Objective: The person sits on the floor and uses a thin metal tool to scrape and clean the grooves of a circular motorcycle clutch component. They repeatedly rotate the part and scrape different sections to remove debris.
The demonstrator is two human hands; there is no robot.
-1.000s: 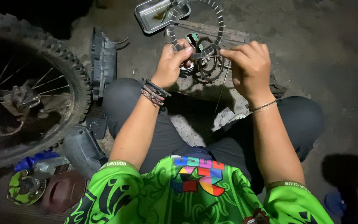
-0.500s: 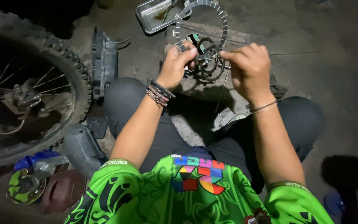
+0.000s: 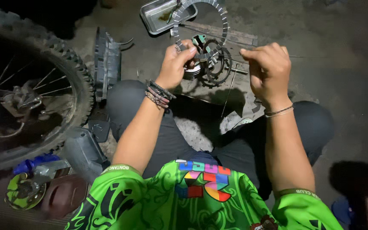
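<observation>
Pinching the toothed clutch ring [image 3: 201,32] firmly, the left hand [image 3: 176,64] steadies it while the right hand [image 3: 269,68], closed on a thin wire [image 3: 297,56], needs steady tension.

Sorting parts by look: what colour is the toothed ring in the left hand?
Silvery grey metal toothed ring, clearest in the head view.

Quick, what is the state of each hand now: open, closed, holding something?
Left hand: closed, gripping the toothed metal ring near its lower edge.
Right hand: closed in a fist; fingers pinched together, what they hold cannot be told.
</observation>
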